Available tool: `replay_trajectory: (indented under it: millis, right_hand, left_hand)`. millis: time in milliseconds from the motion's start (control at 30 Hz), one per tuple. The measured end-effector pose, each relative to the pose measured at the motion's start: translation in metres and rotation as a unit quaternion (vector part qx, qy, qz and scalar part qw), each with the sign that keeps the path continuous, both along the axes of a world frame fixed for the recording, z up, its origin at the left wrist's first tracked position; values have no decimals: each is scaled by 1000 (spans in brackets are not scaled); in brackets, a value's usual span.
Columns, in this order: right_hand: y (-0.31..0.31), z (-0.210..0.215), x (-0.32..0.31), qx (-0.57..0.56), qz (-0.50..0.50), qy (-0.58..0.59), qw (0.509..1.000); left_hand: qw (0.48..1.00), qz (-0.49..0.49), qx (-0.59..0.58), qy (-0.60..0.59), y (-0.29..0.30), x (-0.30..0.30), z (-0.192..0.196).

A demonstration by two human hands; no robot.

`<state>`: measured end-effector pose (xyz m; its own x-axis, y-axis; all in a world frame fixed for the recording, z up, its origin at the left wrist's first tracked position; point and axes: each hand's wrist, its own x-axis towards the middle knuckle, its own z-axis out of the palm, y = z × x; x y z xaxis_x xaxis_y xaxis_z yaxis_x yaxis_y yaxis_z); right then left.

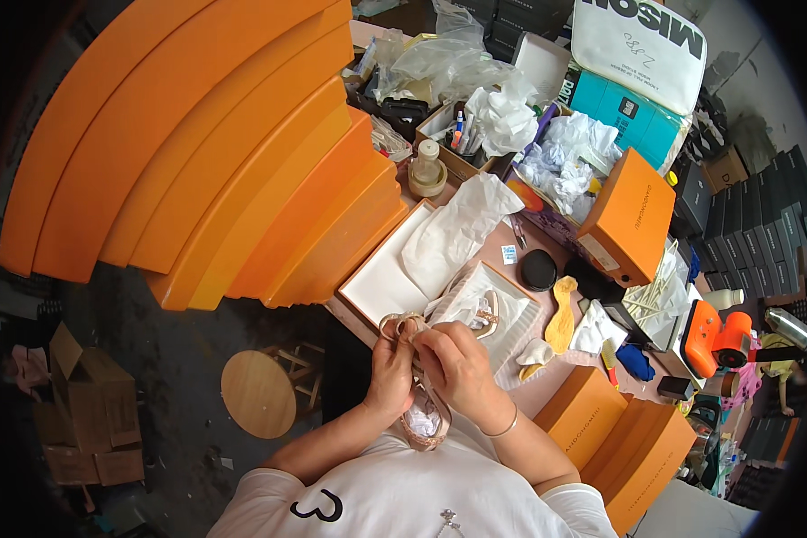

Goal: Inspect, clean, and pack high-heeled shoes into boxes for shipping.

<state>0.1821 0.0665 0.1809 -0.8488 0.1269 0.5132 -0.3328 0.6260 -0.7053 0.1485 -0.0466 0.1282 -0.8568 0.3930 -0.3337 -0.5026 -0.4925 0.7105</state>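
Observation:
Close to my chest I hold a pinkish-tan sandal [428, 438] with crumpled white paper tucked inside it. My left hand [388, 377] is closed around its side, near the looped straps. From the other side, my right hand [458, 366] is closed with thumb and fingers pinched at the straps. The pinching fingertips hide exactly which part they grip. Just beyond my hands, a second sandal [490, 316] with a glittery strap lies in a box lined with white tissue [514, 313]. Left of that is an open white box part [381, 285] with a sheet of white paper [462, 229] over it.
Tall stacked orange shoe boxes [269, 179] rise at the left. More orange boxes [614, 439] stand by my right elbow. A yellow brush-like tool [561, 314], a round black lid [538, 269] and an orange heat-gun-like tool [735, 336] lie to the right. A round wooden stool [258, 394] stands below left.

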Motion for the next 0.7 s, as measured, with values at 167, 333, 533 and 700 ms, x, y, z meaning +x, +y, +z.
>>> replay_trajectory:
  millis: [167,333,533,700]
  right_hand:
    - [-3,-7,10,4,15,-11,1000]
    - [0,-2,1,-3,-2,5,1000]
    - [2,-6,7,4,9,-16,1000]
    - [-1,-2,0,-8,-1,-9,1000]
  left_hand:
    - [999,3,-23,-34,0,-1,5]
    - [1000,7,-5,-16,0,2,8]
    - [999,15,-21,-45,4,-3,16]
    - [1000,14,-10,-17,1,1,4]
